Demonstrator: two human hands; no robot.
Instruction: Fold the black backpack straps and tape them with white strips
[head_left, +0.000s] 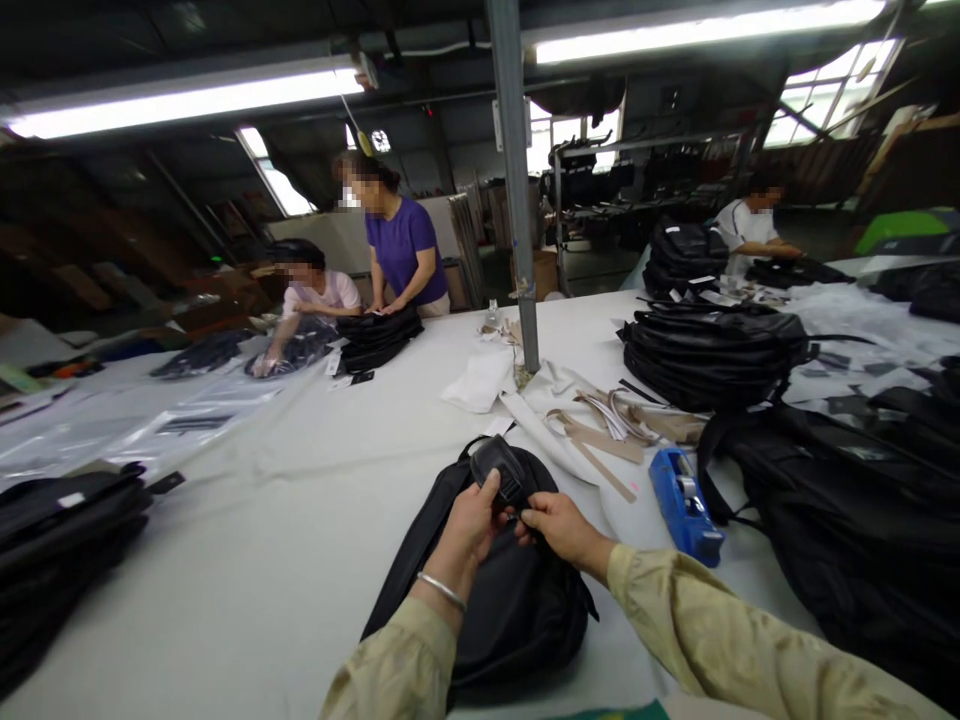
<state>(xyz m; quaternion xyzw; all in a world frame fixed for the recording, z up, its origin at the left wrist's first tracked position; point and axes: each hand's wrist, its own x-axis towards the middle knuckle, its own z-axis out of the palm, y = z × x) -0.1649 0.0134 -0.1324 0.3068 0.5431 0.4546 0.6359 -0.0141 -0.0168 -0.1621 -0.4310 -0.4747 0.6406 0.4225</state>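
A black backpack (517,610) lies on the white table in front of me. Over its upper end I hold up a black padded strap (499,460), which looks folded. My left hand (474,515) is closed around its lower left side, thumb on top. At the strap's lower right edge, my right hand (559,525) pinches it with thumb and fingers. The fingertips are partly hidden, so the exact edge between them does not show. A blue tape dispenser (684,505) stands to the right of my right hand.
Stacked black backpacks (712,355) and a large black bag (817,520) lie on the right. More black bags (60,550) are at the left edge. Paper strips (607,425) lie near a metal post (517,190). Across the table, people handle bags (379,338).
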